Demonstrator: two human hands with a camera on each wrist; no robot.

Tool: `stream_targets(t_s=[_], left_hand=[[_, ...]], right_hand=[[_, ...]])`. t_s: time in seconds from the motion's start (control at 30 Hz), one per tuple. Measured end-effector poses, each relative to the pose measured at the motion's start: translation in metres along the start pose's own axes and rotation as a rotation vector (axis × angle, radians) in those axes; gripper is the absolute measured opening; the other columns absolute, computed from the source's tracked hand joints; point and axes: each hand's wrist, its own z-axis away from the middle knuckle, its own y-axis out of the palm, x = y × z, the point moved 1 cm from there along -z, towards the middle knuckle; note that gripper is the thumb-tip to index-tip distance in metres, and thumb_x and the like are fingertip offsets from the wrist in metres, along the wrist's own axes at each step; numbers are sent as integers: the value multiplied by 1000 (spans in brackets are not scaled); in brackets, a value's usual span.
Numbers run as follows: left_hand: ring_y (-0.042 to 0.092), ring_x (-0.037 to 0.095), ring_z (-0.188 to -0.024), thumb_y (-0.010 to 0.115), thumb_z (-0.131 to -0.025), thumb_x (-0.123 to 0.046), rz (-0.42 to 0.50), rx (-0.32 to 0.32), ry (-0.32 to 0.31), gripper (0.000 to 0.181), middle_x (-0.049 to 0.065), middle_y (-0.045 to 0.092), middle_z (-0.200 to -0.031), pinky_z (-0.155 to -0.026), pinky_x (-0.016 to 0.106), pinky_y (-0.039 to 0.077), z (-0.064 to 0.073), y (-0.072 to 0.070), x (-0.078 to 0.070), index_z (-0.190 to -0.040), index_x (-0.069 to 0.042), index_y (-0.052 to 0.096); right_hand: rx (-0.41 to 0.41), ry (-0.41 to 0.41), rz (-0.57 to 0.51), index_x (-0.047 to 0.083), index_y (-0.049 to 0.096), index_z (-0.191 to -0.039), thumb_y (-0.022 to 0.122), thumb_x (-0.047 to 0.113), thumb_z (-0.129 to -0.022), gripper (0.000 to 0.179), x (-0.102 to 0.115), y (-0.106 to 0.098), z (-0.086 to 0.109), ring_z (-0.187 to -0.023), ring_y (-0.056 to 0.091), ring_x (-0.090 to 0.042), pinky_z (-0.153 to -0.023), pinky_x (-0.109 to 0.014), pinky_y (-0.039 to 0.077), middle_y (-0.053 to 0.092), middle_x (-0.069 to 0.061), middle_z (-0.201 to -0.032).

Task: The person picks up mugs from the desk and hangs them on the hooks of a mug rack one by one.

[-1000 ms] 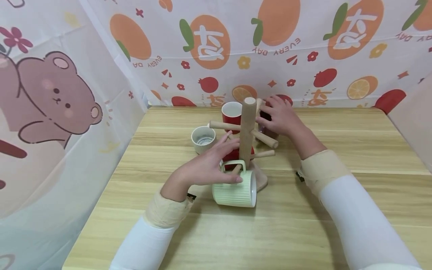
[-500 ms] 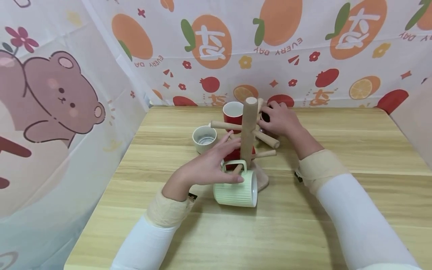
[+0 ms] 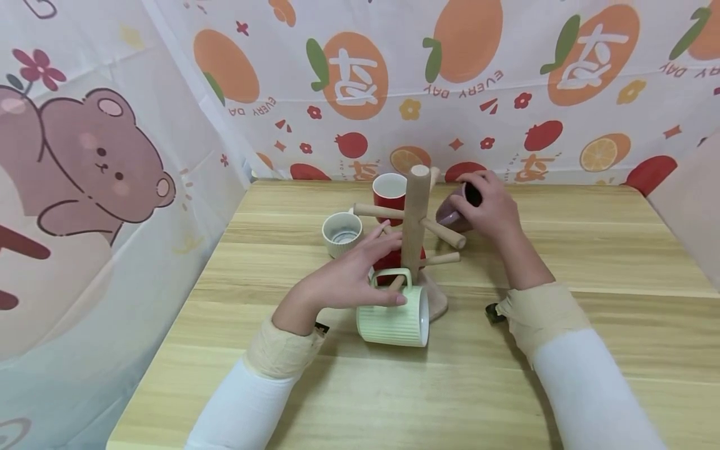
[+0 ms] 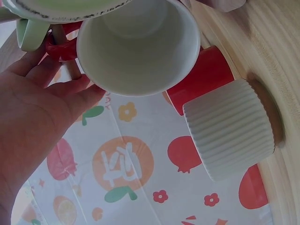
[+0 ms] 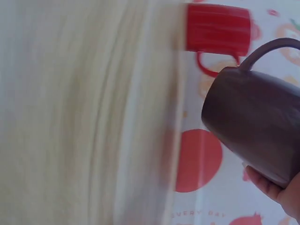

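Observation:
A wooden mug tree (image 3: 415,219) stands mid-table. From a low front peg hangs a pale green ribbed mug (image 3: 390,325), tipped on its side. My left hand (image 3: 349,275) lies against the tree, thumb over the green mug, fingers stretched toward the post. A red mug (image 4: 61,50) with a white inside hangs behind those fingers, its handle over a peg. Right of the tree, my right hand (image 3: 495,203) holds a dark purple mug (image 3: 452,215) near its rim, tilted. In the right wrist view the mug's handle (image 5: 267,49) points away from the hand.
Another red mug (image 3: 387,201) stands upright behind the tree. A whitish ribbed cup (image 3: 342,240) stands to its left. Bare pegs (image 3: 444,234) stick out to the right of the post. A printed cloth (image 3: 349,75) hangs at the table's far edge.
My right hand has turned and moved right, bringing the purple mug out from behind the post, tilted, with its opening in sight. The left hand stays in place.

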Motion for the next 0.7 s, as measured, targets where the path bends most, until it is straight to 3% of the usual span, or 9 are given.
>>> stream_targets(t_s=[0.2, 0.37, 0.5, 0.7], left_hand=[[-4, 12, -153, 75, -80, -50, -10, -6, 11, 84, -16, 25, -159, -119, 56, 18, 0, 2, 1, -152, -32, 35], [-2, 12, -152, 75, -80, -49, -30, -27, 29, 83, -13, 27, -160, -120, 60, 4, 0, 3, 1, -151, -33, 36], [-4, 13, -153, 75, -80, -52, -50, -36, 31, 85, -14, 23, -161, -119, 59, -3, 2, 3, 0, -151, -32, 35], [-2, 17, -153, 72, -81, -59, -129, -77, 24, 89, -15, 16, -163, -121, 56, 0, 16, -11, -13, -154, -30, 31]], right_hand=[[-202, 26, -330, 15, 63, -124, 65, 35, -90, 40, 0, -23, 21, -120, 47, -23, -99, -46, 40, 52, -7, -135], [-325, -22, -519, 8, 64, -123, 63, 23, -89, 37, 7, -42, 30, -114, 46, -13, -94, -28, 38, 56, 2, -125], [-404, -66, -675, 0, 61, -123, 57, 14, -88, 38, 15, -55, 35, -106, 49, -15, -87, -26, 41, 57, 6, -118], [-545, -221, -872, -5, 63, -114, 52, 6, -82, 36, 38, -71, 42, -87, 52, -19, -74, -26, 40, 63, -8, -107]])
